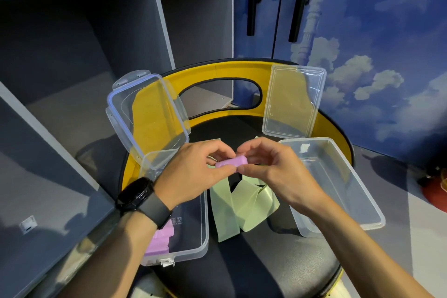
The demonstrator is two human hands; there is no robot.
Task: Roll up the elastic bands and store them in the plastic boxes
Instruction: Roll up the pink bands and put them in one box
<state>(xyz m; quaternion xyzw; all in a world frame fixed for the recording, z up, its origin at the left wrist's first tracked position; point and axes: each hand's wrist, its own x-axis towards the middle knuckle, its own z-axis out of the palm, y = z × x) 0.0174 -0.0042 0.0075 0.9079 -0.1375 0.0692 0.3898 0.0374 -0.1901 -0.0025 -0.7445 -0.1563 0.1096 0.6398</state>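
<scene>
Above the middle of the chair seat (278,261), a rolled pink band (231,161) is pinched at its ends by the left hand (193,172) and the right hand (273,167), fingers curled round it; being soft and springy, it is judged likely to uncoil unless pressed flat across the roll; below, a loose green band (242,205) lies crumpled between two open plastic boxes; more pink rolls (160,239) are stored in the left box (193,232); the right box (338,176) holds none.

Rolled pink band (231,161) above unrolled green band (242,203), between open clear boxes (193,232)
</scene>
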